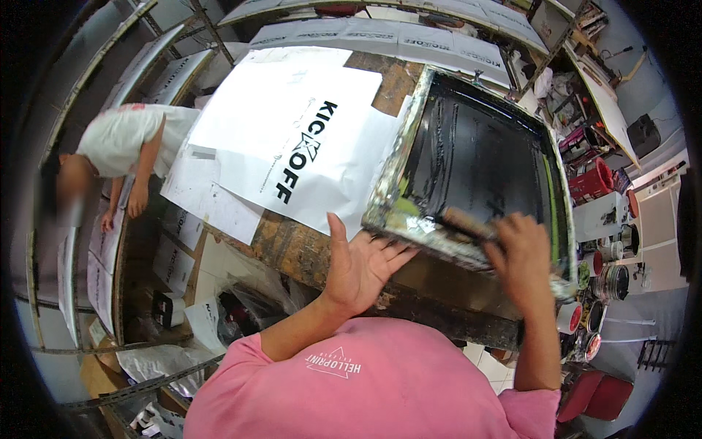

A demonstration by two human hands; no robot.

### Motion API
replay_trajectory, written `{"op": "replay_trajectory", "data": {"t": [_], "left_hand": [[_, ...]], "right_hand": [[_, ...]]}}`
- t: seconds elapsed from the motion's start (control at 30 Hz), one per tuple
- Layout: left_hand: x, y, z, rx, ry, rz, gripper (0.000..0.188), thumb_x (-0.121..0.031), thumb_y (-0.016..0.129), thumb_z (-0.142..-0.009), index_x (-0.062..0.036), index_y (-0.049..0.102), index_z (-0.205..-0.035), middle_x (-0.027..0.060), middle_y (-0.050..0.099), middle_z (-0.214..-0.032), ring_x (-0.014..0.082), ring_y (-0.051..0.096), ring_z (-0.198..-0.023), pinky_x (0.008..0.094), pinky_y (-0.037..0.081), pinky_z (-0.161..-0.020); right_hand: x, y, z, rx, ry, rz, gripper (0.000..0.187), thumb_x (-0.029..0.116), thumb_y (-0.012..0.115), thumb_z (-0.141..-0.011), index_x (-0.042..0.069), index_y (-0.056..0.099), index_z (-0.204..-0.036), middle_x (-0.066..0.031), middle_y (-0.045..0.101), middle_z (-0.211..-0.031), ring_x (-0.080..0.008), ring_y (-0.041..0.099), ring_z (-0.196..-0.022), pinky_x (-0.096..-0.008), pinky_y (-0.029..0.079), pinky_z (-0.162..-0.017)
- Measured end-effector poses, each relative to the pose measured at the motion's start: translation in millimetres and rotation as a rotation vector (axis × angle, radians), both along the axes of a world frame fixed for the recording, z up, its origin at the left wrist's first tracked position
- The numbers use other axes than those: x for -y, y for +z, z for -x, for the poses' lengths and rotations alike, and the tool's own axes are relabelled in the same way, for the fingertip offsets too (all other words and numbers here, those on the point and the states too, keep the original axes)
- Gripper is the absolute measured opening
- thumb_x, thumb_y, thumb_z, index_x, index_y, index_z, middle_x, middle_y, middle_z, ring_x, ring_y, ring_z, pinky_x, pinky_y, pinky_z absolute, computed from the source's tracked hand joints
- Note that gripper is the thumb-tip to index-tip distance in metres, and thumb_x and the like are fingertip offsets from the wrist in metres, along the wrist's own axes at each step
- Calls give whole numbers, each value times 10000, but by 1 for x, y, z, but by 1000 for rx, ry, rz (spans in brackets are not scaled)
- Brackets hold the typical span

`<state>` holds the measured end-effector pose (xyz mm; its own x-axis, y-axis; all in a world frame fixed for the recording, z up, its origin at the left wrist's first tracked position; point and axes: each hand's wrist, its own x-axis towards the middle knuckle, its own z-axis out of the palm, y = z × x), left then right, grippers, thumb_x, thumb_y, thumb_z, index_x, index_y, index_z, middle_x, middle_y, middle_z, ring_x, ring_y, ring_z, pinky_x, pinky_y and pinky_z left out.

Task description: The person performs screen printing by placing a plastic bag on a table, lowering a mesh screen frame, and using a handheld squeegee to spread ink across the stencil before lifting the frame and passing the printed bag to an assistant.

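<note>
The right fingers [513, 233] grasp the squeegee [466, 222], probably stiff, ink-slick, best held mid-handle; the left fingers [376, 254] spread free.

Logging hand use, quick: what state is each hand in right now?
Left hand: open, fingers spread, fingertips at the near edge of the screen frame.
Right hand: closed, holding the squeegee.

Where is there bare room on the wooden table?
A strip of the wooden table shows bare between the printed sheet and the table's near edge, left of the left hand. A smaller patch lies farther off, between paper and screen-printing frame. The frame is crowded: the right hand holds a squeegee there.
</note>
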<state>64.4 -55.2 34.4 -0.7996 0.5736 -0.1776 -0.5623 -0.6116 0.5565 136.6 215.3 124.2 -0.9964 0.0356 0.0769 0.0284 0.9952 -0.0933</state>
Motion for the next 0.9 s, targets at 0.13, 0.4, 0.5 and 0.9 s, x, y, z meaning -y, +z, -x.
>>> {"op": "replay_trajectory", "data": {"t": [0.13,0.4,0.5,0.9], "left_hand": [[9,-42,3,225,-127,292,1228,-941,291,-871,50,219,-1594,301,414,-1549,431,451,-1431,521,334,-1224],[5,-77,2,289,-63,444,1147,-912,278,-909,47,317,-1536,266,545,-1438,371,547,-1345,517,399,-1166],[3,-74,0,285,-46,474,1105,-890,268,-932,47,343,-1514,251,561,-1415,358,568,-1312,511,412,-1153],[8,-55,-4,161,11,493,1109,-882,241,-938,99,323,-1448,230,609,-1282,305,647,-1160,469,490,-1061]], "right_hand": [[16,-77,-14,24,-41,241,439,272,800,-827,101,693,-1217,-146,662,-1119,-368,618,-1062,-507,495,-930],[-19,-134,41,-112,47,175,480,228,827,-773,121,664,-1212,-85,604,-1008,-318,617,-938,-468,528,-759],[-64,-155,106,-170,37,98,427,242,819,-790,118,661,-1166,-80,617,-1023,-319,625,-950,-460,541,-766],[-213,-121,323,-125,38,2,449,518,612,-969,138,703,-1191,-130,745,-1069,-361,704,-1041,-500,561,-847]]}}
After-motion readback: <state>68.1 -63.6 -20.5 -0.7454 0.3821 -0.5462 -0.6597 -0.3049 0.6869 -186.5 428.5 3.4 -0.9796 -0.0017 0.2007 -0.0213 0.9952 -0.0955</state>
